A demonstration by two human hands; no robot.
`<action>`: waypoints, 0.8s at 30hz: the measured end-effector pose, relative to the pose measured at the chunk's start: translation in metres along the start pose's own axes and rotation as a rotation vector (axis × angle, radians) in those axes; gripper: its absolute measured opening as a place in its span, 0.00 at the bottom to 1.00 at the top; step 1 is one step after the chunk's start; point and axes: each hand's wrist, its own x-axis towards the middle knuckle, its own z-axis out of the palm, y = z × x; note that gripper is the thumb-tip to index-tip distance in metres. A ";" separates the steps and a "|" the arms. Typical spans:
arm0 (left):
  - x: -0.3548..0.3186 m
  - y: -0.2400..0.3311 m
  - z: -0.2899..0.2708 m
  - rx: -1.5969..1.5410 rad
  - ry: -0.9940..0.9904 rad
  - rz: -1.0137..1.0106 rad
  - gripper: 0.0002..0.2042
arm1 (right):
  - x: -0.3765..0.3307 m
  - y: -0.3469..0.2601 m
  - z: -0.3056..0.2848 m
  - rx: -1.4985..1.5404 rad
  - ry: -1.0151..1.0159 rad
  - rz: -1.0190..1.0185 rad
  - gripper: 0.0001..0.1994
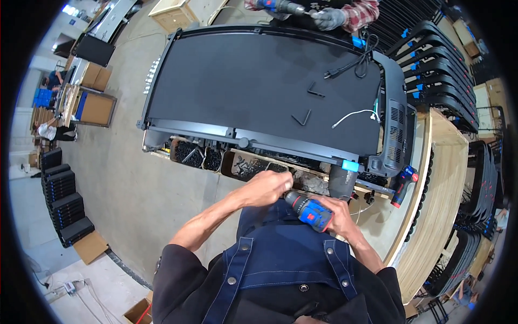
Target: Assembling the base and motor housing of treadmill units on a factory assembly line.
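A blue and black cordless drill (pixel 314 214) is gripped in my right hand (pixel 339 211), its chuck pointing up and left. My left hand (pixel 267 188) is closed just beyond the chuck, thumb and fingers pressed together; what they hold, if anything, is too small to make out. Both hands are in front of the near side of a treadmill deck (pixel 232 81) with a black belt. Bins of black and silver screws (pixel 244 165) sit below the deck edge, beside my left hand. A grey cylindrical part with a blue tab (pixel 342 181) stands beyond my right hand.
Two L-shaped hex keys (pixel 303 117), a coiled power cord (pixel 353 65) and a white wire (pixel 350 114) lie on the belt. Another cordless driver (pixel 403 186) rests at the right. Across the deck, a co-worker's gloved hand (pixel 328 19) is beside a drill. A wooden crate (pixel 440 216) borders the right.
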 end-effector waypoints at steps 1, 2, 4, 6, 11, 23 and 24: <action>0.000 0.000 -0.003 0.031 0.081 -0.080 0.09 | -0.006 0.001 0.005 -0.007 0.027 -0.002 0.32; 0.000 0.000 -0.007 0.063 0.164 -0.159 0.10 | -0.015 0.005 0.006 -0.007 0.042 -0.002 0.32; -0.006 -0.011 -0.013 -0.241 0.191 -0.214 0.10 | -0.028 0.011 0.006 0.215 0.130 0.047 0.30; -0.006 -0.025 -0.012 -0.585 0.136 -0.260 0.11 | -0.032 0.009 0.000 0.457 0.196 0.154 0.24; -0.001 -0.025 0.009 -0.742 0.102 -0.219 0.11 | -0.028 -0.010 -0.013 0.681 0.196 0.498 0.22; 0.006 -0.013 0.019 -0.691 0.060 -0.231 0.10 | -0.038 0.007 -0.010 0.646 0.156 0.511 0.25; 0.006 -0.011 0.019 -0.664 0.071 -0.239 0.10 | -0.039 0.009 -0.011 0.646 0.155 0.512 0.25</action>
